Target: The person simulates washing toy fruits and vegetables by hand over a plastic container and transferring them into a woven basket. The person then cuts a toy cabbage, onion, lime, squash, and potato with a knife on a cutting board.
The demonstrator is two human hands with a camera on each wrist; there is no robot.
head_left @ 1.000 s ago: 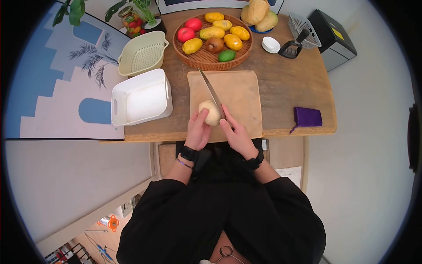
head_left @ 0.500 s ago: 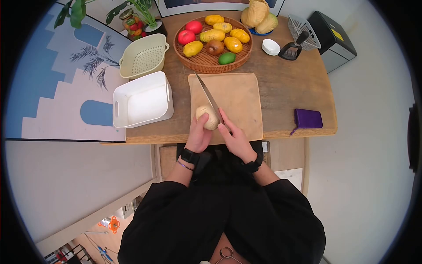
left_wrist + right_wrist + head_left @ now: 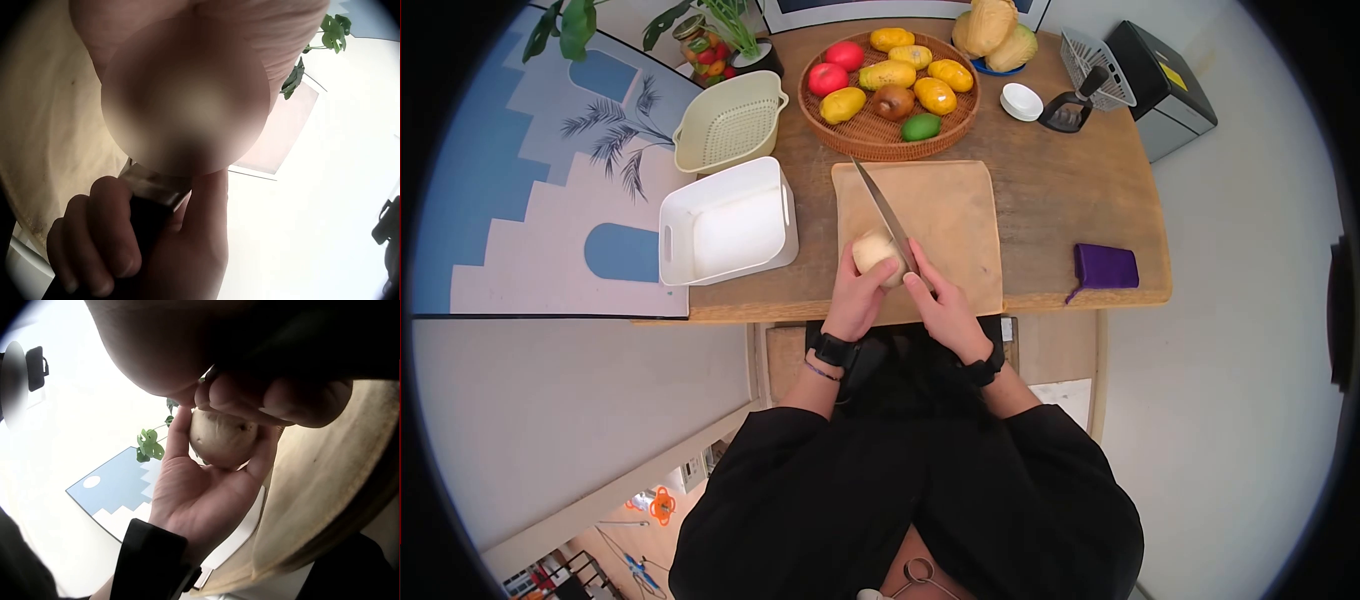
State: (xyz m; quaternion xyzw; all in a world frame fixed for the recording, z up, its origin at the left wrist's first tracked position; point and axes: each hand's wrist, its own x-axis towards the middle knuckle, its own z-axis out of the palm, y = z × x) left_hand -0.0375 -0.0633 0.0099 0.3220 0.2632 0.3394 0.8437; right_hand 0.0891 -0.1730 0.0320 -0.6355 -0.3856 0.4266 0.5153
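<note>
A round, pale vegetable (image 3: 874, 250), its skin marked with dents and dark spots in the right wrist view, sits in my left hand (image 3: 857, 302). My left fingers cup it from the far side and the thumb lies across its near side. My right hand (image 3: 949, 318) grips the dark handle of a large kitchen knife (image 3: 878, 202). The blade points away from me and lies along the vegetable's right side. Both hands are above the front part of the tan cutting board (image 3: 955, 215). A blurred patch covers the vegetable in the left wrist view.
Behind the board stands a round wicker tray (image 3: 832, 134) of fruit and vegetables. A white bin (image 3: 780, 240) and a pale colander (image 3: 690, 140) are at the left. Rightward are a purple pouch (image 3: 1106, 267), a white bowl (image 3: 1022, 101) and a black-handled tool (image 3: 1090, 82).
My left thumb has slid rightward across the vegetable, toward the blade. Both hands dipped slightly in view and came back up; the knife stays beside the vegetable.
</note>
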